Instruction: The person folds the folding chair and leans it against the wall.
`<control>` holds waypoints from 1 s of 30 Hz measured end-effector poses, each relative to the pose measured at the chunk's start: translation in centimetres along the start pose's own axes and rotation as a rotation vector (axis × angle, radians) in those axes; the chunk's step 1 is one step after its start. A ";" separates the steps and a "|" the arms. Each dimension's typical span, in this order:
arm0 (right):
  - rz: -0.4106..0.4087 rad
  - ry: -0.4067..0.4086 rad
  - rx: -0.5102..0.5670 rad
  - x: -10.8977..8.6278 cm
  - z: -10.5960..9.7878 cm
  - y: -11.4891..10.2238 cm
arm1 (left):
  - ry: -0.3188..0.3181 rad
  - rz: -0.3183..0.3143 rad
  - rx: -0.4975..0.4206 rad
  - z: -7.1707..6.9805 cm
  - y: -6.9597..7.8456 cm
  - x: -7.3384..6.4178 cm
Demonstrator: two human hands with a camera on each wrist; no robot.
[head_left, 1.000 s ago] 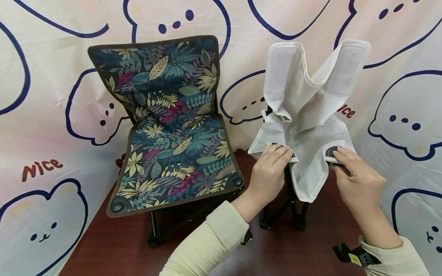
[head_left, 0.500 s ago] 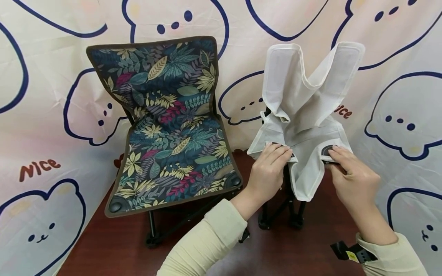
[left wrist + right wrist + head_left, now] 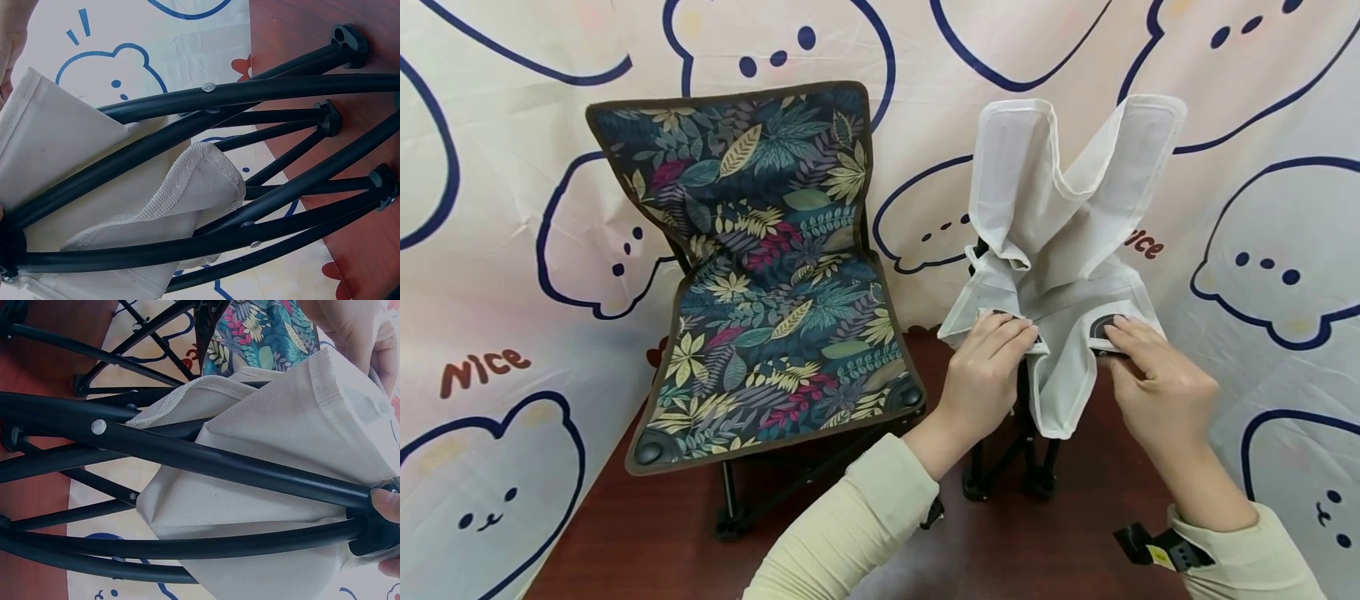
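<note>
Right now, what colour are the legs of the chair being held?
Black; the legs show best in the left wrist view.

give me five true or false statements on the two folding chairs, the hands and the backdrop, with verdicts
1. The left hand and right hand grip the white folding chair. True.
2. The leaf-print folding chair stands unfolded. True.
3. The white folding chair's seat is spread flat. False: it sags between the hands.
4. The leaf-print folding chair is right of the white one. False: it is left.
5. The backdrop reads "Nice". True.
</note>
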State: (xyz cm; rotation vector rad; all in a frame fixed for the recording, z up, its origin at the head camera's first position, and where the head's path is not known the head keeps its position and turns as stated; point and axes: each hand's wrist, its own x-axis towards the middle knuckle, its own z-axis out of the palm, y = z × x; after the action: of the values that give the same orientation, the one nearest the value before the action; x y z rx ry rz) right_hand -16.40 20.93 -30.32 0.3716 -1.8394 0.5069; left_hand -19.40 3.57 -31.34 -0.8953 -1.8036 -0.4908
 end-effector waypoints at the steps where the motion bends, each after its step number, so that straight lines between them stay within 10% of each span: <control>1: -0.003 0.001 0.002 0.0 0.1 0.0 | 0.000 0.000 -0.001 0.0 0.0 0.0; 30: -0.055 0.035 0.048 0.3 1.4 -1.3 | 0.015 0.039 0.016 0.2 0.0 0.7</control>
State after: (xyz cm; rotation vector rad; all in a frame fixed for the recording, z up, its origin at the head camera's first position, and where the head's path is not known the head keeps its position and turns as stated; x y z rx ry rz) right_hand -17.01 19.08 -30.24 0.4419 -1.7813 0.5173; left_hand -19.65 3.99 -30.76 -0.9123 -1.7706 -0.4564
